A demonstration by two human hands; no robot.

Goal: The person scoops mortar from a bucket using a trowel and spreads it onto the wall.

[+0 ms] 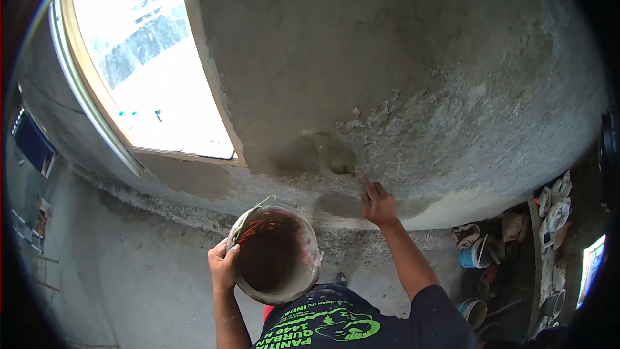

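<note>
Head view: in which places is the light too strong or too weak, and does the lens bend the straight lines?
In the head view, the window is burned nearly white, leaving only faint shapes outside; in the head view, the inside of the bucket falls into dark shade; in the head view, the lower edge of the wall bows, and the corners go black.

A tall, glaring-white window (155, 68) in a pale wooden frame (97, 76) rises on my left.
Farther left, near the edge of my view, I see a dark-blue rectangular panel (33, 145); below me spreads the grey concrete floor (135, 245). Low on my right sit a light-blue bucket with a pale handle (467, 258), an open round bucket with a brownish inside (476, 313) nearer me, and crumpled whitish bags (557, 214).
</note>
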